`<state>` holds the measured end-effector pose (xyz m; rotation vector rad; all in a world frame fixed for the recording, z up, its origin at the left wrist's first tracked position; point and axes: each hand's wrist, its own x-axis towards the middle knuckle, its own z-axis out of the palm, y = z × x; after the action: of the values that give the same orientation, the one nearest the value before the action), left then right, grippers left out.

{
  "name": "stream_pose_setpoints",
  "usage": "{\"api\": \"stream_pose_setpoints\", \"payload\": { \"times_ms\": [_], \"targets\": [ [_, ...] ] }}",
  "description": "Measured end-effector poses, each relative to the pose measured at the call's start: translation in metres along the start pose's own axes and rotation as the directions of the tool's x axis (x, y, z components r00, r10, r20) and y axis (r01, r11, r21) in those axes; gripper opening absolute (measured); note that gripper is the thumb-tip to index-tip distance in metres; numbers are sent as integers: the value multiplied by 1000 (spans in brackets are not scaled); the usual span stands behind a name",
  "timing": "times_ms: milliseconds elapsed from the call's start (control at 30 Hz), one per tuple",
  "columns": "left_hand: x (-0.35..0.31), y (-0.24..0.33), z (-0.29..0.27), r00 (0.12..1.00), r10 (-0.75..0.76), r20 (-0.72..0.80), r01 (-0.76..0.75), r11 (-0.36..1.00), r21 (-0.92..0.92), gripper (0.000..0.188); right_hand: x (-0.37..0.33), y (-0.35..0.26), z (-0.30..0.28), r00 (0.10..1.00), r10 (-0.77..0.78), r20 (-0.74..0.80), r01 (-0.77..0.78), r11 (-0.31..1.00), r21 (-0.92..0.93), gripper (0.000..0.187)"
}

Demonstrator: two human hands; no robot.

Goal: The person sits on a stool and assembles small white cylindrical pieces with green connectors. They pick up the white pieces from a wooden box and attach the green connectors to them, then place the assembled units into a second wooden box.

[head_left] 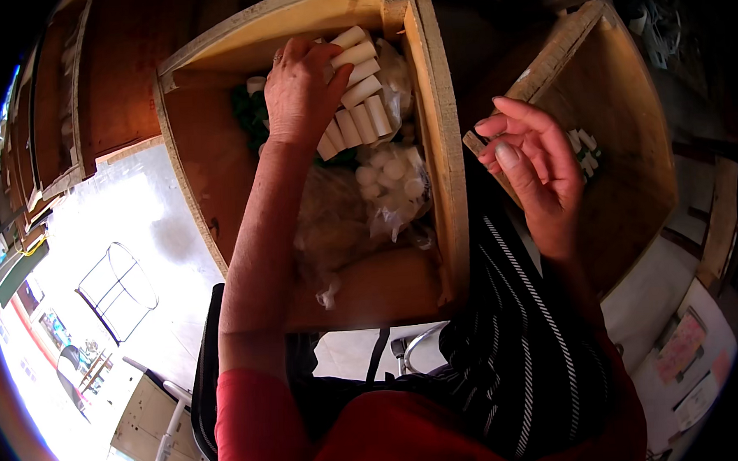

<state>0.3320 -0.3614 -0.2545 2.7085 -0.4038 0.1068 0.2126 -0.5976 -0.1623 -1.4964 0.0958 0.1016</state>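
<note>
My left hand [297, 89] reaches into the wooden box [438, 145] before me, its thumb and index finger closed about the left end of a white cylinder [353, 54]; its other fingertips are hidden. More short white cylinders [364, 123] lie side by side in rows beside it. Dark green pieces [250, 116] show under and left of the hand. Over the near edge of a second wooden box [627, 112] hangs my right hand [539, 161], palm up, fingers loosely bent and apart, nothing visible in them. Small white and green pieces [585, 151] lie inside that box.
A clear bag of round white pieces [391, 176] and crumpled plastic [331, 220] fill the near part of the first box. Its wooden walls stand high around my left forearm. At the left are wooden shelving [115, 77] and a bright floor with a wire frame [118, 292].
</note>
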Motion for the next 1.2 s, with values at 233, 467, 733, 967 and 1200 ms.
{"api": "stream_pose_setpoints", "payload": {
  "times_ms": [233,467,733,967,1200],
  "targets": [
    [4,-4,22,994,-18,-103,20,1000,17,26,2,-3,-15,998,-21,-63,19,999,-35,34],
    [3,-2,24,985,-19,-174,20,1000,5,28,7,-2,-54,938,-66,-340,-8,977,-213,29],
    [1,3,17,980,23,-199,-18,999,30,28,6,66,-160,921,67,-385,-253,853,-457,26],
    [-26,35,4,975,-84,-208,48,984,-171,25,-33,162,-213,933,271,-239,-293,179,-939,31],
    [-48,54,-12,951,-264,-161,153,856,-494,15,-20,174,-204,815,444,-373,-373,-92,-923,35]
  ]
}}
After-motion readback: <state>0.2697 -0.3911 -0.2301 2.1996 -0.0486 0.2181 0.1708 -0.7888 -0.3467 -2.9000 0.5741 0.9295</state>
